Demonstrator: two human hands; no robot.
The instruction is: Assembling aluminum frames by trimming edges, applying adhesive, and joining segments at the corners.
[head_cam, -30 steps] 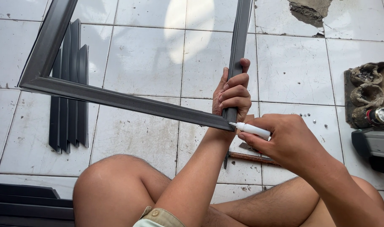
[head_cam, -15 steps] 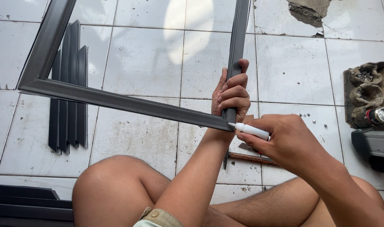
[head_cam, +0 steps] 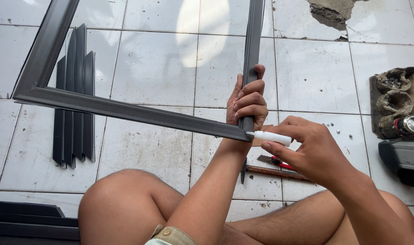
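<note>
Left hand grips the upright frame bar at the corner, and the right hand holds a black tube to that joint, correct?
Not quite: the head view shows the tube in the right hand is white, not black. The left hand does grip the upright frame bar at the corner.

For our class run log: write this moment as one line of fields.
left hand: grips dark frame | right hand: white tube, tip at frame corner | floor: white tiles

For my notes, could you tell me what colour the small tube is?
The small tube in the right hand is white, per the head view.
</note>
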